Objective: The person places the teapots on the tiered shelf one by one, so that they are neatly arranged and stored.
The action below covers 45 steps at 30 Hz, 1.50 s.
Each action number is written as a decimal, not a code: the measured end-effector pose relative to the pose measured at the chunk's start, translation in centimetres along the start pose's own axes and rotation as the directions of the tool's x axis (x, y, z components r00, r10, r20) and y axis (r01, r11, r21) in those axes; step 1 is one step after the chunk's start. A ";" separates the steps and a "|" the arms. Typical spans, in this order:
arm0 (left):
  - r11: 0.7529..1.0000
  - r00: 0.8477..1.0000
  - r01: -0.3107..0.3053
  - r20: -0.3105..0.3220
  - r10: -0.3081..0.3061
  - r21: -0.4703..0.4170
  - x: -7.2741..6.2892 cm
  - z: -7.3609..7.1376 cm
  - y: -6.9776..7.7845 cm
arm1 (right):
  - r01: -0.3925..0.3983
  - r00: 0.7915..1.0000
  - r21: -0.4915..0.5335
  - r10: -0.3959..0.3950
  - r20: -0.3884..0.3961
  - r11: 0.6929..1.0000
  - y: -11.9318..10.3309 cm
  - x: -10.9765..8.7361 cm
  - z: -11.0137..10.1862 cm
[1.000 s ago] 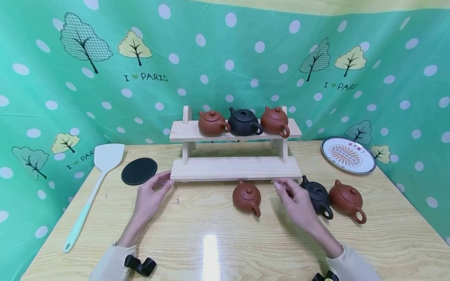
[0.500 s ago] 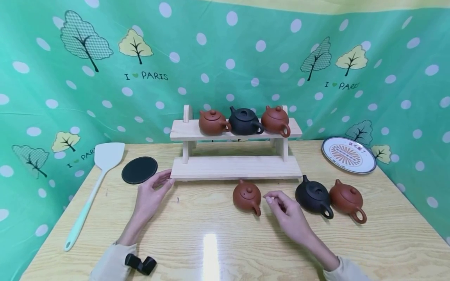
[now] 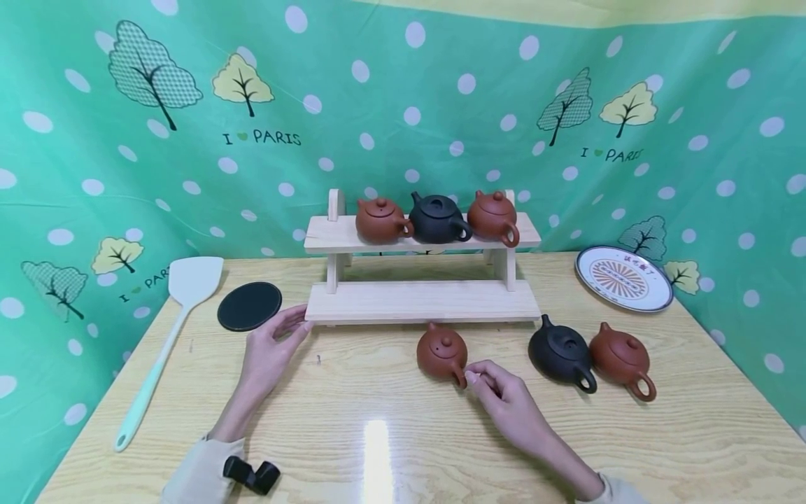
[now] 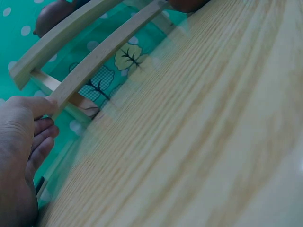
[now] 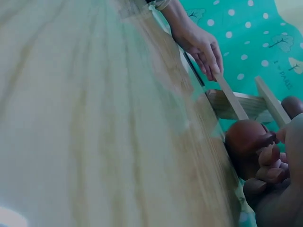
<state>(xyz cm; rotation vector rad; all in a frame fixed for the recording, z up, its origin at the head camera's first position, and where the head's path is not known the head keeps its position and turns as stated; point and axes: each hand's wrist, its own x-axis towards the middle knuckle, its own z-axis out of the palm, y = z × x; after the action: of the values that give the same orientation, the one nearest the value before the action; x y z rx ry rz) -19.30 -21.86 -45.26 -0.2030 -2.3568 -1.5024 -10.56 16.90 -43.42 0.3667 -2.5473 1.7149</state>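
My left hand (image 3: 271,357) grips the left end of the lower board of a two-tier wooden rack (image 3: 422,301), thumb in front. The left wrist view shows the thumb against the board end (image 4: 71,92), fingers curled behind it. Just in front of the rack a reddish-brown teapot (image 3: 441,352) stands upright on the table. My right hand (image 3: 510,406) pinches its handle between thumb and index finger. In the right wrist view that teapot (image 5: 244,137) is partly covered by the fingers. Along the upper board stand a brown teapot (image 3: 380,222), a black teapot (image 3: 436,218) and another brown teapot (image 3: 491,215).
To the right a black teapot (image 3: 559,352) and a brown teapot (image 3: 620,357) stand side by side. Behind them a patterned plate (image 3: 623,278) lies near the curtain. On the left are a black round coaster (image 3: 249,306) and a white spatula (image 3: 195,280) with a pale green handle.
My right hand has moved from the rack's right front edge towards me and leftward, onto the handle of the front brown teapot. The left hand and the teapots stay in place.
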 end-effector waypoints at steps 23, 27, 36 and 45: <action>1.000 1.000 0.004 -0.006 -0.004 0.010 -0.2 -0.1 -0.2 | -0.034 0.991 0.004 0.033 0.130 0.999 0.0 0.5 0.7; 1.000 1.000 -0.004 -0.006 0.004 0.004 -0.1 -0.1 -0.2 | -0.021 0.992 0.001 0.020 0.122 1.000 0.0 0.6 0.7; 1.000 1.000 -0.007 -0.006 0.007 0.001 -0.1 -0.1 0.0 | -0.014 0.997 0.030 0.012 0.082 0.999 0.2 0.2 0.8; 1.000 1.000 -0.009 -0.007 0.009 -0.001 0.0 0.0 0.0 | -0.057 0.998 0.051 0.056 0.034 0.997 0.4 0.2 0.7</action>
<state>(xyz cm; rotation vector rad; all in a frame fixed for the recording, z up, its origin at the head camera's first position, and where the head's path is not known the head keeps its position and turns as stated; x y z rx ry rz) -19.27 -21.90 -45.30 -0.2080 -2.3467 -1.4981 -10.80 16.39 -43.96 0.3305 -2.5634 1.8123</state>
